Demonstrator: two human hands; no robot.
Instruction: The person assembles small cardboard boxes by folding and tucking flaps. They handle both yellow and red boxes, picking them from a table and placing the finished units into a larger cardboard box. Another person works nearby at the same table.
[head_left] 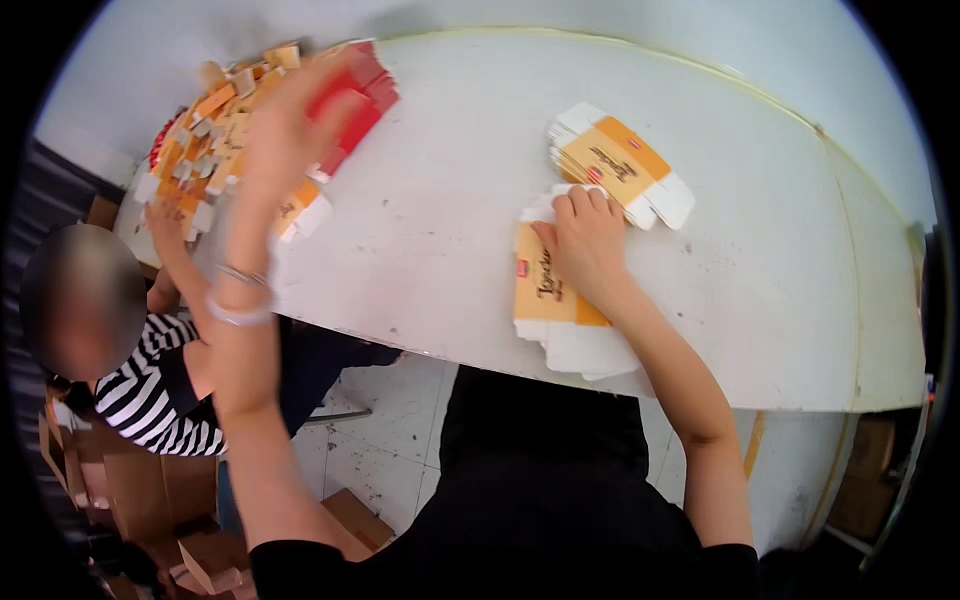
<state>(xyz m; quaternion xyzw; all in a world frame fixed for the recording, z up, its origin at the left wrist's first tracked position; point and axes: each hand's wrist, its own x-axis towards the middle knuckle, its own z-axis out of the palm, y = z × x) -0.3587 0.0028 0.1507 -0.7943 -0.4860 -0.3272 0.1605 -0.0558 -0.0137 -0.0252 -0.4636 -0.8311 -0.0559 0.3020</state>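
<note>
Flat yellow, orange and white cartons (562,308) lie on the pale table (440,230), near its front edge, white flaps toward the wearer; whether this is one blank or several in layers is hard to tell. The right hand (592,243) rests over their upper part, fingers bent and close together, thumb at the left; whether they pinch or merely press is hidden. Thin board of this kind is probably light, springy across the panels and weak at flaps and creases, and its printed face may slide on its neighbour. The best hold is likely a broad one on the body panels, thumb above and fingers below, sparing the flaps. Just beyond, a layered carton stack (620,165) lies askew, its lower corner beside the fingertips. Farther left, the left hand (290,120) appears blurred in front of a red carton stack (372,105); its fingers seem spread, but whether it holds anything cannot be told. Behind it spreads a jumbled carton pile (225,130), reached by the hand (166,222) of a co-worker in a striped top (150,400).
</note>
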